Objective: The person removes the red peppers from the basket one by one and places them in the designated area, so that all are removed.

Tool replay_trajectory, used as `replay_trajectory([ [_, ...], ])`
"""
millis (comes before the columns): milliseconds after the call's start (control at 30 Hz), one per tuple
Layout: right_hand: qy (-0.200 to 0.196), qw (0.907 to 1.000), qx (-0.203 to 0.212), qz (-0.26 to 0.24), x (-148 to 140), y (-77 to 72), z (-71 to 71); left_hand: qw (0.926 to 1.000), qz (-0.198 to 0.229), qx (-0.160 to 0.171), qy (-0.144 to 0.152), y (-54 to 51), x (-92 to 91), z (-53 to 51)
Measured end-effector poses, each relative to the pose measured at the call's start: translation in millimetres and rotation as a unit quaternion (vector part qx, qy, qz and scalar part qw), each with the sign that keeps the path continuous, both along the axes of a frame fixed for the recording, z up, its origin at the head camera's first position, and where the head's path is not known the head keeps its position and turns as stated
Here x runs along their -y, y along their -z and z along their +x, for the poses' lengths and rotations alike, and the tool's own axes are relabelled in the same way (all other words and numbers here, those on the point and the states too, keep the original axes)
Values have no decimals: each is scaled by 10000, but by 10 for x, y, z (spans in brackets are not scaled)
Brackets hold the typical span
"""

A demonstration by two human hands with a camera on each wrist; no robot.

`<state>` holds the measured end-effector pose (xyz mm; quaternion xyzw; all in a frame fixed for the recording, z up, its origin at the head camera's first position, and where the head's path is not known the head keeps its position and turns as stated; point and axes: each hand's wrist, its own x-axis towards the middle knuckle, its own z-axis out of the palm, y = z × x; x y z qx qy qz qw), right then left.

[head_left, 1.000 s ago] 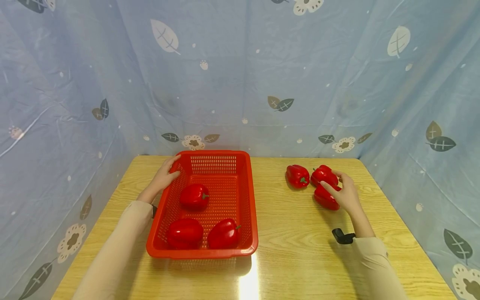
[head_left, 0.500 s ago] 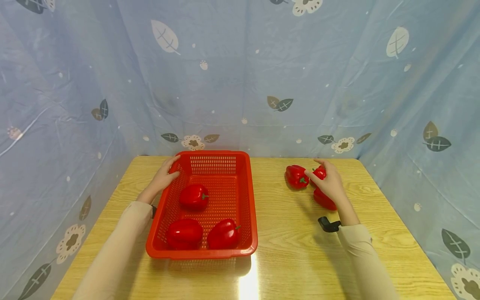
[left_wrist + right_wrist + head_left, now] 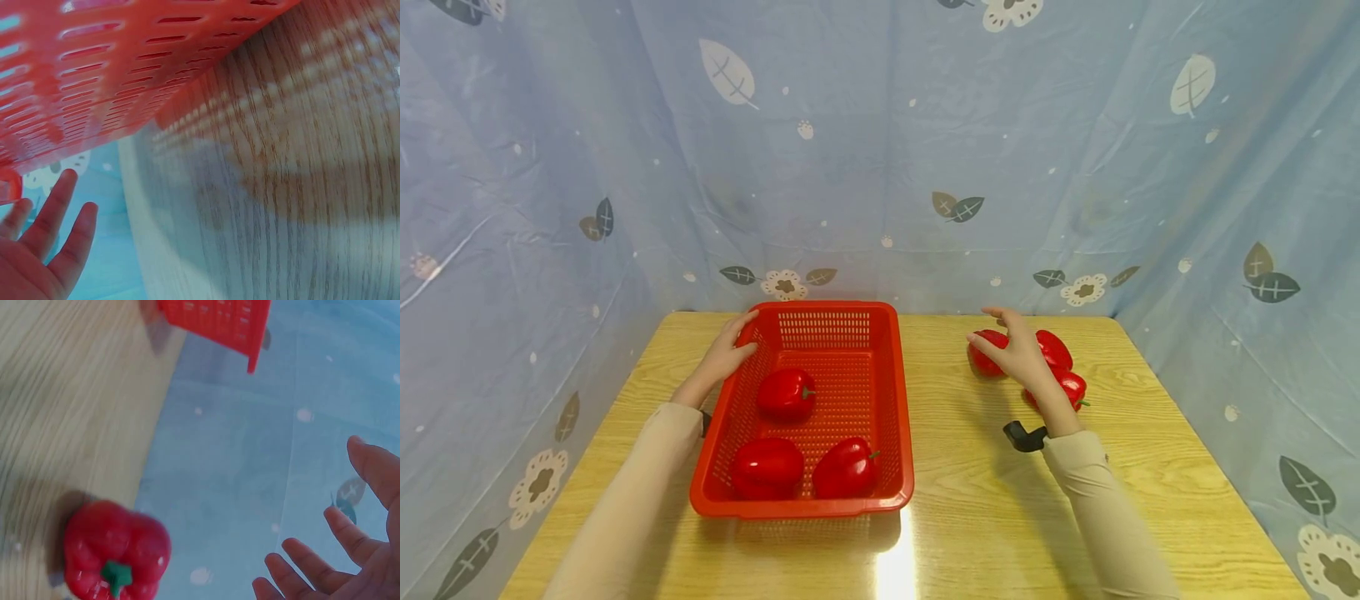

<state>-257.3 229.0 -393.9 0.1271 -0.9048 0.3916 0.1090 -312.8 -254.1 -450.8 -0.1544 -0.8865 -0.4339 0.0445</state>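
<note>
My left hand (image 3: 718, 358) lies at the far left corner of a red plastic basket (image 3: 895, 400), its thumb over the rim. In the left wrist view its fingers (image 3: 53, 215) are extended beside the perforated basket wall. Inside the basket lie three red bell peppers (image 3: 786, 394), one towards the back and two at the front. My right hand (image 3: 1022, 358) hovers, fingers spread and holding nothing, partly covering a red bell pepper (image 3: 981, 365) on the table. Two more bell peppers (image 3: 1054, 348) lie behind and right of that wrist. A green-stemmed bell pepper (image 3: 115, 550) shows in the right wrist view.
The wood-grain table (image 3: 955, 500) carries the basket on its left half. Blue patterned curtains (image 3: 820, 167) enclose its back and sides. A black wrist mount (image 3: 1025, 436) sticks out from the right wrist.
My right hand has moved left, from over the two right-hand bell peppers to the leftmost one on the table. The left hand and basket keep their places.
</note>
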Motion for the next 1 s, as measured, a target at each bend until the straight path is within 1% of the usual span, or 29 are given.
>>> replay_trajectory([
  [167, -223, 9996, 116, 149, 150, -7, -25, 10000, -44, -53, 15, -8, -2, -1],
  [367, -505, 9985, 48, 226, 357, -53, -44, 10000, 25, -51, 38, -24, -4, 11],
  [533, -753, 9968, 86, 255, 543, -66, -44, 10000, -23, -64, 33, -13, -2, 11],
  [800, -1014, 9937, -67, 463, 800, -58, -70, 10000, -61, -68, 8, 1, 1, -1],
  [1000, -1126, 9918, -54, 606, 942, -99, -96, 9999, -92, -56, -26, -12, -6, -2],
])
